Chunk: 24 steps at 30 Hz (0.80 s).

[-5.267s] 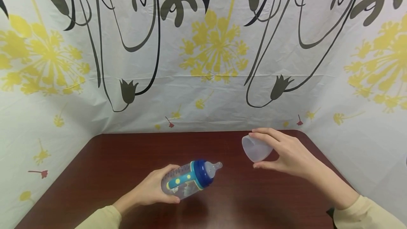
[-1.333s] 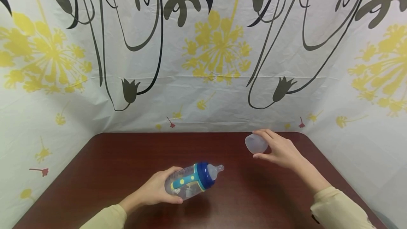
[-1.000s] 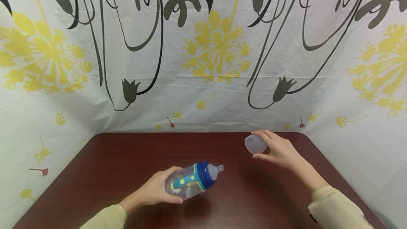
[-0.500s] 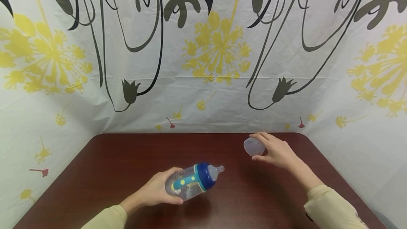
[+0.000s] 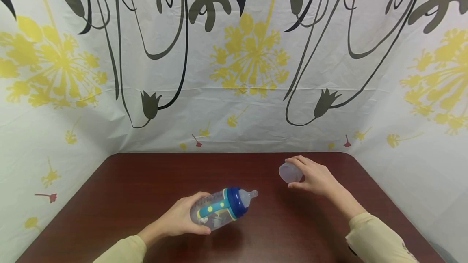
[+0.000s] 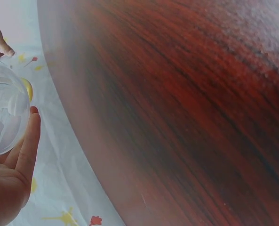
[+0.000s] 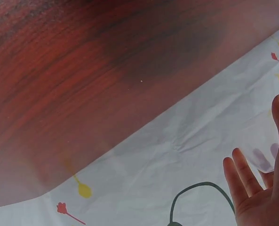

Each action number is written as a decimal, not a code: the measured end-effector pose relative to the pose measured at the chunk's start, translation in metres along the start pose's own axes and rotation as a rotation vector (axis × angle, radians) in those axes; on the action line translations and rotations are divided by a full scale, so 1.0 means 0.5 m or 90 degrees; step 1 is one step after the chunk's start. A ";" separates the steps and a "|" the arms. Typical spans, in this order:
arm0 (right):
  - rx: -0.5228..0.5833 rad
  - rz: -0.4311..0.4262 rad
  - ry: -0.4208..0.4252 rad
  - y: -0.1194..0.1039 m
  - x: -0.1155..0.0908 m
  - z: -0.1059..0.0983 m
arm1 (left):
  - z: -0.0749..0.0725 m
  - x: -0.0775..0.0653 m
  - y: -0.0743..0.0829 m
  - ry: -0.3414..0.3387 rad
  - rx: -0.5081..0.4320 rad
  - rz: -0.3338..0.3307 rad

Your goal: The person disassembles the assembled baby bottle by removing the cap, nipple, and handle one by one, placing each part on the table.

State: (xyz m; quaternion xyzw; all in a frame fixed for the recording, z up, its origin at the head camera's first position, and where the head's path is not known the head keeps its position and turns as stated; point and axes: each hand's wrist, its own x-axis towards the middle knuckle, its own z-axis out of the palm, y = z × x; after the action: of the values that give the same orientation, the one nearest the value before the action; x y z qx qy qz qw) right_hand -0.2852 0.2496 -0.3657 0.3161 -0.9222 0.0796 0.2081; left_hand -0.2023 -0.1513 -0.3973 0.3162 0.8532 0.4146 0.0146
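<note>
A clear baby bottle (image 5: 212, 210) with a blue collar and a pale teat lies tilted in my left hand (image 5: 180, 217), teat end pointing right. Fingers and thumb wrap round its lower body; in the left wrist view the round base of the bottle (image 6: 5, 108) shows beside the fingers of the left hand (image 6: 10, 183). To the right and farther back, my right hand (image 5: 314, 177) grips a translucent bottle cap (image 5: 290, 172) between thumb and fingers, its open side facing left. The right wrist view shows the cap (image 7: 257, 141) faintly, partly behind the right hand (image 7: 264, 193).
Both hands are over a dark red-brown wooden table (image 5: 175, 173) with rounded far corners. A white sheet (image 5: 204, 68) printed with yellow and grey flowers hangs behind it and along both sides. Shadows of the hands fall on the tabletop.
My right hand with the cap has come slightly lower and to the left over the last second; before that it was farther right and higher. The left hand and bottle have hardly moved.
</note>
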 end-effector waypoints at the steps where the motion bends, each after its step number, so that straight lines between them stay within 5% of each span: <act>1: -0.001 0.001 -0.001 0.000 0.000 0.001 | 0.000 0.000 0.000 -0.001 -0.004 -0.001; 24: -0.006 -0.006 -0.012 0.019 -0.015 0.033 | 0.003 0.000 -0.003 -0.008 -0.016 -0.004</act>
State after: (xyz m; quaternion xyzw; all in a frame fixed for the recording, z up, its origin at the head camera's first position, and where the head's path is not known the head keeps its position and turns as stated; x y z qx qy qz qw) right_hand -0.2914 0.2565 -0.3840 0.3199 -0.9231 0.0714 0.2009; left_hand -0.2027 -0.1508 -0.3991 0.3159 0.8487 0.4234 0.0249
